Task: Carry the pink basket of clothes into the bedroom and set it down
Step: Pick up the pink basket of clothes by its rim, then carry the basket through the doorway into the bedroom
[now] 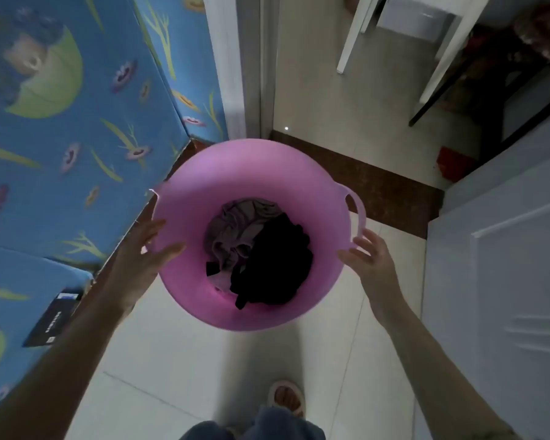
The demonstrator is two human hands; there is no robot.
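the pink basket (pixel 251 173) sits on the tiled floor (pixel 204 360) just beside the bed (pixel 61 138), with grey and black clothes (pixel 261 252) inside. the left hand (pixel 143 255) and right hand (pixel 367 262) flank its rim, fingers spread, gripping nothing.
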